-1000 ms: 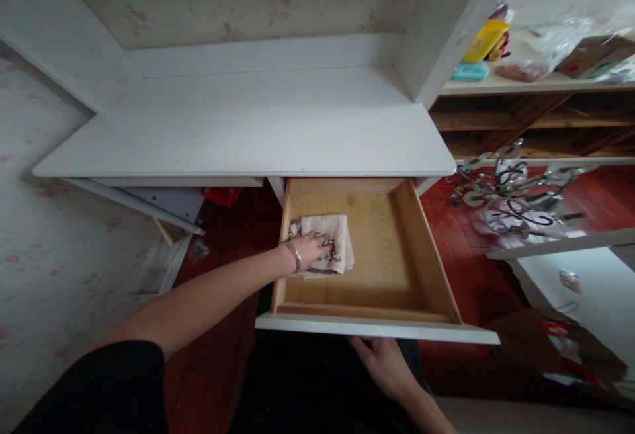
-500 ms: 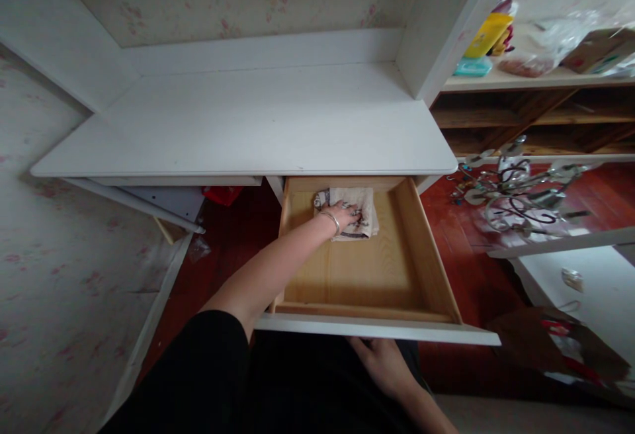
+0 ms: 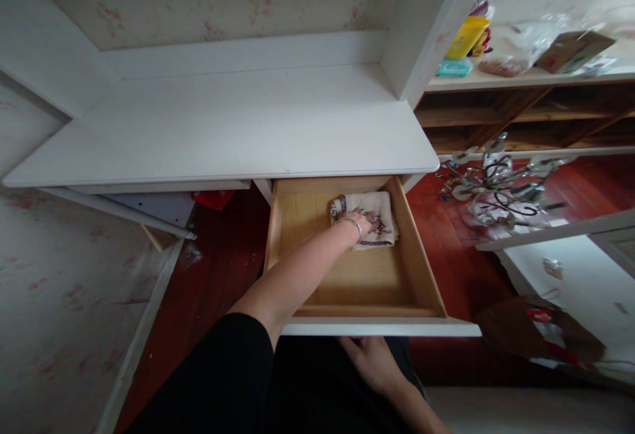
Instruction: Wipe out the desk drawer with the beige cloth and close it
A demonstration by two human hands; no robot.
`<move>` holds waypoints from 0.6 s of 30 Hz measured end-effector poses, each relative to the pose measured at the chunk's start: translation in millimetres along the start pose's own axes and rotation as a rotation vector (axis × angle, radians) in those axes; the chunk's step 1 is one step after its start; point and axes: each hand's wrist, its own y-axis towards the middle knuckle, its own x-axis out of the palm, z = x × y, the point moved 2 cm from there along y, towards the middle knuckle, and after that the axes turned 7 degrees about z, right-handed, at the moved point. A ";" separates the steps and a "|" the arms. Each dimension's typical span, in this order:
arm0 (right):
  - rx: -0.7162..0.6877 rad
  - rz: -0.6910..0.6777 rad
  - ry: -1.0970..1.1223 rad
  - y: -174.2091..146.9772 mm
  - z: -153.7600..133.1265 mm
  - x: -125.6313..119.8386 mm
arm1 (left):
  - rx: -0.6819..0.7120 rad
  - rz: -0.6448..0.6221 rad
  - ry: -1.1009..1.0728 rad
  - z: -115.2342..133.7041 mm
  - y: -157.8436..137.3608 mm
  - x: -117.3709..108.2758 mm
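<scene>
My left hand (image 3: pixel 364 222), with a silver bangle at the wrist, lies flat with fingers spread on a folded beige cloth (image 3: pixel 384 204) with dark patterns. It presses the cloth against the bottom of a pulled-out wooden drawer (image 3: pixel 302 222), near the right wall. Below the drawer's white front panel (image 3: pixel 381 327) is my right hand (image 3: pixel 374 361), close to its lower edge. The fingers there are mostly hidden behind the panel, so I cannot tell whether they grip it.
Above the drawer extends a white desktop (image 3: pixel 248 130). To the right, a chandelier (image 3: pixel 506 186) rests on the red floor (image 3: pixel 441 242), before a low shelf unit (image 3: pixel 526 113) carrying bags and a cardboard box (image 3: pixel 570 50). Lower right is a brown paper bag (image 3: pixel 516 331).
My left hand has slid the cloth rightward across the drawer bottom, toward its right wall. The right hand stays by the front panel. The view has shifted slightly.
</scene>
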 end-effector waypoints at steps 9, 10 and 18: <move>-0.059 0.017 0.017 1.6 3.9 2.4 | 0.242 0.033 0.033 72.9 -57.3 38.5; -0.060 0.026 0.014 1.7 3.4 2.2 | 0.248 0.038 0.031 74.7 -61.0 40.7; -0.010 -0.003 -0.012 1.2 0.3 2.2 | 0.122 0.112 0.019 33.4 -123.2 63.3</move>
